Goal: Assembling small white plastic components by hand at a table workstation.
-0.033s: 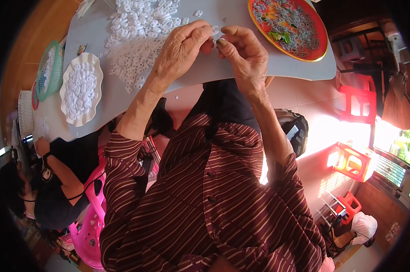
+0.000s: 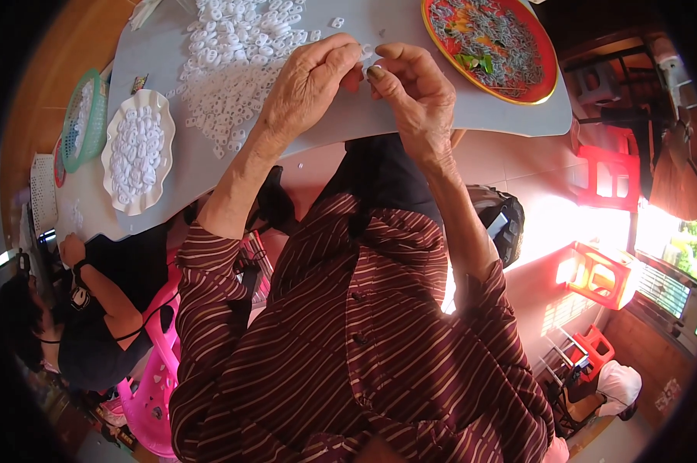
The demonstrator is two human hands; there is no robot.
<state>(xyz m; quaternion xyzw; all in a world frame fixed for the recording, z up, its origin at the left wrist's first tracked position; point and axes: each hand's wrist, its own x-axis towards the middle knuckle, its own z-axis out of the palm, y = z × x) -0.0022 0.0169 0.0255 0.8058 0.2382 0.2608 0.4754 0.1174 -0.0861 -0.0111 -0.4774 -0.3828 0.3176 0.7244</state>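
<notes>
My left hand (image 2: 310,85) and my right hand (image 2: 414,89) meet over the grey table (image 2: 472,112), fingertips pinched together on a small white plastic piece (image 2: 366,52). Just left of my hands lies a loose pile of the same white pieces (image 2: 232,54). To the right is a round orange-rimmed tray (image 2: 491,46) holding several small grey pieces. My striped sleeves fill the lower middle of the view.
A white scalloped dish (image 2: 136,150) of white pieces and a green basket (image 2: 82,119) stand at the table's left end. Another person (image 2: 94,324) sits at lower left by a pink chair (image 2: 151,393). Red stools (image 2: 607,174) stand on the floor at right.
</notes>
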